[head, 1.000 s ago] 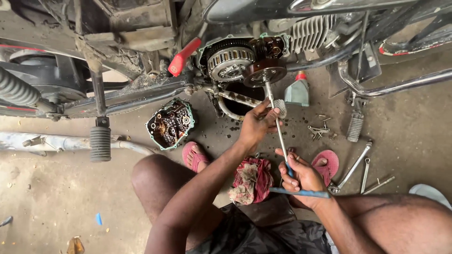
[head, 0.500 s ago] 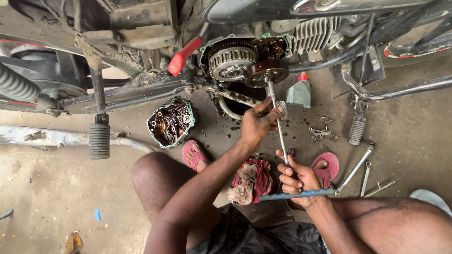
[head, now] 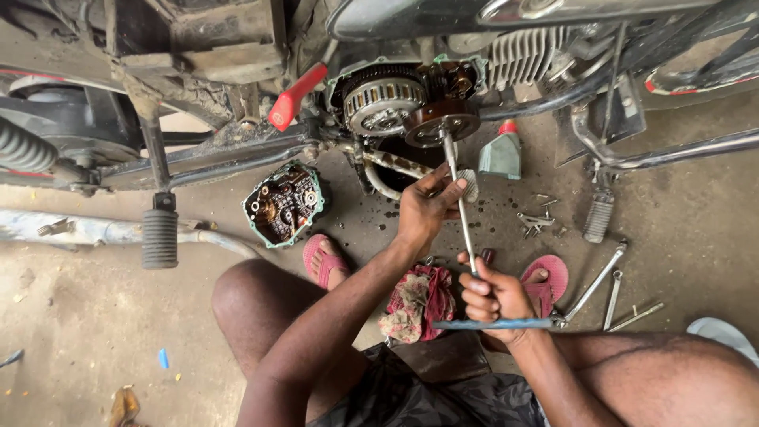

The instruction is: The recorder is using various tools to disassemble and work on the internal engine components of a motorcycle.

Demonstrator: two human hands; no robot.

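The person squats on the concrete floor beside a motorcycle with its engine side opened up. The left hand is stretched forward, arm nearly straight, its fingers curled round the upper part of a long steel T-handle socket wrench, grip closed on the shaft. The right hand sits lower and nearer the body, wrist bent, fist shut tight where the shaft meets the blue crossbar handle, which sticks out to both sides of the fist.

The wrench shaft is thin, bright and slightly tilted, running from the fist up to the engine, where its far end meets the brown round rotor just beside the toothed silver clutch basket. Both parts are oily and dark with grime.

On the floor, one removed engine side cover with a green gasket edge lies face up, left of the hands. One grey plastic oil bottle with a red cap stands near the engine. A scatter of small bolts lies towards the right; I cannot count them surely. Three slim steel spanners lie beside the right foot. Two pink rubber sandals are on the feet, and one red crumpled rag rests between the knees.
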